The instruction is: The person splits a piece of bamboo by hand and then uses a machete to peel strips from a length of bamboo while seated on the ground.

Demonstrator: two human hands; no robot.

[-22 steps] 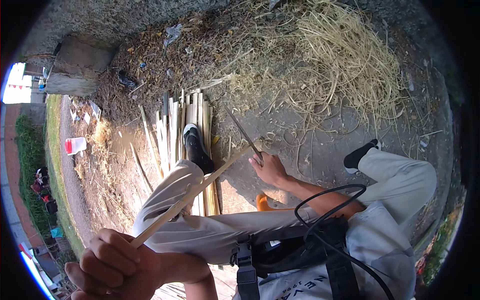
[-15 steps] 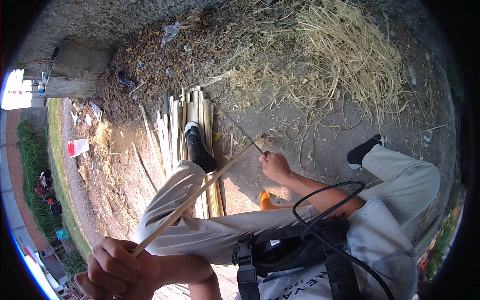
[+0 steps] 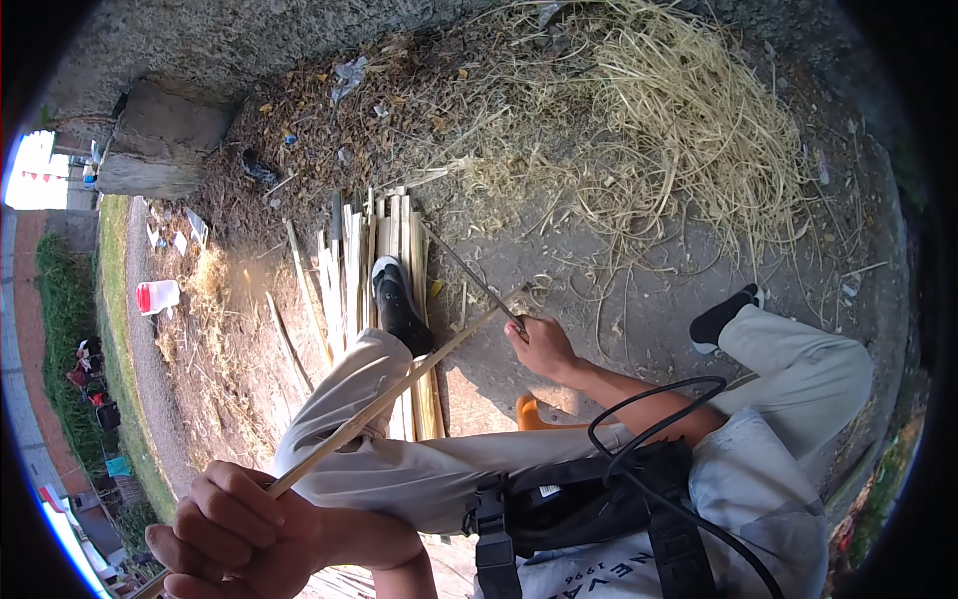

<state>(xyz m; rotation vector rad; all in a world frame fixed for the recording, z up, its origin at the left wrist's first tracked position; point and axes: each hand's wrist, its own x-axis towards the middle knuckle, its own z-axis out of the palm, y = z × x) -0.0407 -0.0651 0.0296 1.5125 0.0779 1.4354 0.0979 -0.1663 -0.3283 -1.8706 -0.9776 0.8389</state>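
Note:
A long, pale split-wood strip (image 3: 374,407), likely bamboo, slants across my left leg. My left hand (image 3: 232,534) is closed around it at the lower left, and a short end sticks out below the fist. Its far end reaches just past my right hand (image 3: 544,347), which grips a knife (image 3: 467,268) with a long, thin, dark blade. The blade points up and to the left, and it meets the strip close to my right fingers. The exact contact between blade and strip is hard to make out.
Under my left shoe (image 3: 397,304) lies a bundle of split strips (image 3: 351,262). A big heap of curly shavings (image 3: 704,130) covers the upper right ground. An orange curved object (image 3: 529,411) lies by my leg. A red-and-white container (image 3: 158,297) stands farther left. A black cable (image 3: 639,449) loops over my right arm.
My right hand has shifted slightly left and down, and the knife tip has swung left. The strip's near end now shows below my left fist.

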